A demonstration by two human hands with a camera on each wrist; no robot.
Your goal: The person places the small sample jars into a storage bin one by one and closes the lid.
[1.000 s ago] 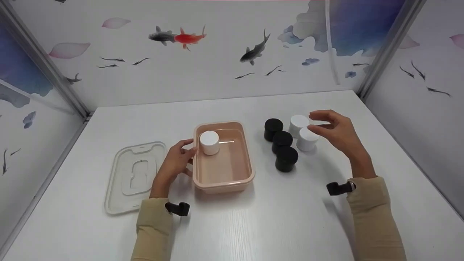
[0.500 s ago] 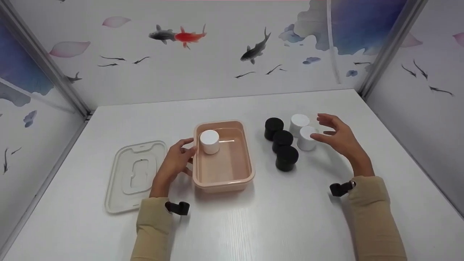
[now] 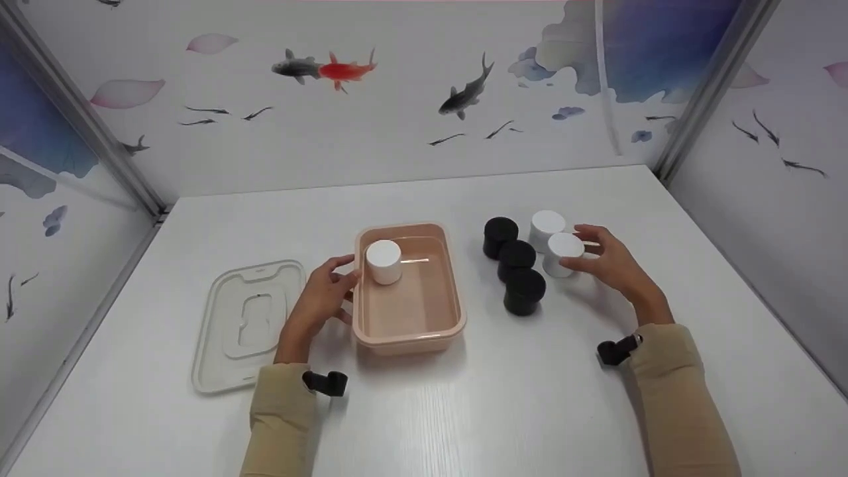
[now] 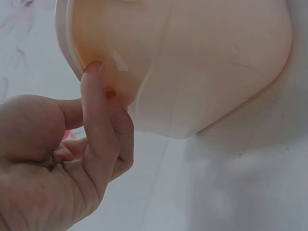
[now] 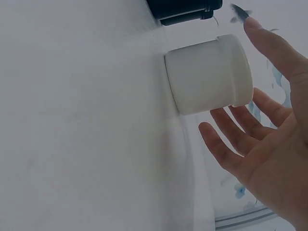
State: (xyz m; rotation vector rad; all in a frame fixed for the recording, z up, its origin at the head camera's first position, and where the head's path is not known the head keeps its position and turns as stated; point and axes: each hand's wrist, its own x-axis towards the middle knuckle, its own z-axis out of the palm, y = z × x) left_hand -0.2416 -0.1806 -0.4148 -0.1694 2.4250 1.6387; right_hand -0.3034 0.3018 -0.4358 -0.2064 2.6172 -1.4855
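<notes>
My left hand (image 3: 322, 295) grips the left rim of a pink plastic container (image 3: 411, 341), its fingers bent under the lip in the left wrist view. One white lidded jar (image 3: 384, 262) stands inside the container, at its far left corner. My right hand (image 3: 613, 262) is at the nearer of two white jars (image 5: 207, 74) on the table. In the right wrist view its fingers (image 5: 224, 149) lie along one side of that jar, while the thumb stands spread away from the lid. The farther white jar (image 3: 547, 228) stands just behind.
Left of the container lies its pale flat lid (image 3: 248, 324), partly behind the left arm. Three black jars (image 3: 523, 291) stand in a slanting row between the container and the white jars. Printed panels (image 3: 397, 132) enclose the white table (image 3: 430, 417) at the back and sides.
My right hand moved a little away to the right, then came down and back left to the nearer white jar. The left hand and the container stayed in place.
</notes>
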